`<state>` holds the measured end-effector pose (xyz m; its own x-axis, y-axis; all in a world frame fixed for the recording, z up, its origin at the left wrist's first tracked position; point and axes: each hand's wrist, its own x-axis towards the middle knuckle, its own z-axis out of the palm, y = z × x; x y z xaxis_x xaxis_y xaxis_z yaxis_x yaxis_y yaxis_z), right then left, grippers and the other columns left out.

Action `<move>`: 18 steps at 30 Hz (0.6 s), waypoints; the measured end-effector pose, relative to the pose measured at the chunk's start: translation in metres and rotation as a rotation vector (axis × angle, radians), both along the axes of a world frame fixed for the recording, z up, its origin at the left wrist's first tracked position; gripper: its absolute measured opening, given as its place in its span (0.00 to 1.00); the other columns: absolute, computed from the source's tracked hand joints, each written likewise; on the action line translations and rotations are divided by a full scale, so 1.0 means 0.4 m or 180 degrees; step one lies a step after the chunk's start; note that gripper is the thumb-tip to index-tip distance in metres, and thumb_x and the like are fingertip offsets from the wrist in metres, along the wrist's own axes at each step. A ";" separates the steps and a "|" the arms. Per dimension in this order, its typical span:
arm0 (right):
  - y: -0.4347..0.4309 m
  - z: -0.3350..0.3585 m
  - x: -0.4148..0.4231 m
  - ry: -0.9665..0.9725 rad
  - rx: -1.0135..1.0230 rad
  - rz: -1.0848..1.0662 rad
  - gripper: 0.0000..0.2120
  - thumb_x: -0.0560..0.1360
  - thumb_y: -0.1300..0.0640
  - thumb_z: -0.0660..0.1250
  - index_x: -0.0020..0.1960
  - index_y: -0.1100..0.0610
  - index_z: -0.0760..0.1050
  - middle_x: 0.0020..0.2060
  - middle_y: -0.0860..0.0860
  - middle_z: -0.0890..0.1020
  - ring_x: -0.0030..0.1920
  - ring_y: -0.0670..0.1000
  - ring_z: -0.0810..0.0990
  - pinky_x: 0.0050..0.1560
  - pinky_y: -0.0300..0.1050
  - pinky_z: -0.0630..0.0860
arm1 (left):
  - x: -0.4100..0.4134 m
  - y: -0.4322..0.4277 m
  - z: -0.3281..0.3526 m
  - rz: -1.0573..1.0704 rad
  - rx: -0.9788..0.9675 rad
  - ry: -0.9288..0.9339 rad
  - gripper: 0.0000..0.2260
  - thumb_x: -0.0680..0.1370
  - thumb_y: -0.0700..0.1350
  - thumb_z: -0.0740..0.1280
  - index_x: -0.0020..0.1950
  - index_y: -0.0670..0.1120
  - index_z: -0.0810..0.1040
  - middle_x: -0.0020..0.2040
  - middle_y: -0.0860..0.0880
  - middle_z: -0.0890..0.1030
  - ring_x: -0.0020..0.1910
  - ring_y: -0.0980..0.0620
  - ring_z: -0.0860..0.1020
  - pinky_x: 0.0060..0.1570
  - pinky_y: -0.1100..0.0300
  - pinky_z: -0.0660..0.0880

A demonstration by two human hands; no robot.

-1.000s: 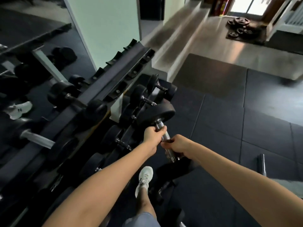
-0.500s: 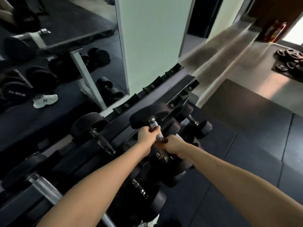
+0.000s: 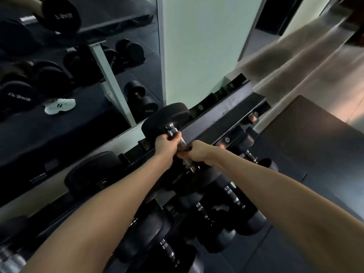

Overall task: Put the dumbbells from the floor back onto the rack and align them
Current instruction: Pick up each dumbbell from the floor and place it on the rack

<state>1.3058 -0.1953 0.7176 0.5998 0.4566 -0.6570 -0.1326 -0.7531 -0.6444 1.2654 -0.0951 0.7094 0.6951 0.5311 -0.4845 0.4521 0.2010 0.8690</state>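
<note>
Together, left hand (image 3: 164, 143), right hand (image 3: 197, 152) gripping dumbbell (image 3: 167, 119), at upper rack (image 3: 226, 119)

Mirror (image 3: 136, 20) fills upper left of frame, its right edge meeting a pale green wall (image 3: 201, 52) at top centre. White sneaker (image 3: 60, 106) reflected in the mirror, mid-left, lying on dark flooring. Dark doorway (image 3: 275, 14) at top, right of the wall. Pale stepped ledge (image 3: 295, 62), blurred, runs diagonally across upper right. Dark rubber floor mat (image 3: 315, 138) at right, below the ledge.
</note>
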 end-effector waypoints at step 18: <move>0.025 -0.005 0.025 -0.0337 -0.0490 0.0262 0.19 0.72 0.46 0.69 0.32 0.57 0.70 0.29 0.49 0.71 0.30 0.48 0.68 0.30 0.40 0.64 | 0.008 0.012 -0.045 0.0073 0.0127 0.0229 0.17 0.76 0.49 0.67 0.56 0.36 0.77 0.54 0.39 0.81 0.54 0.43 0.80 0.58 0.48 0.77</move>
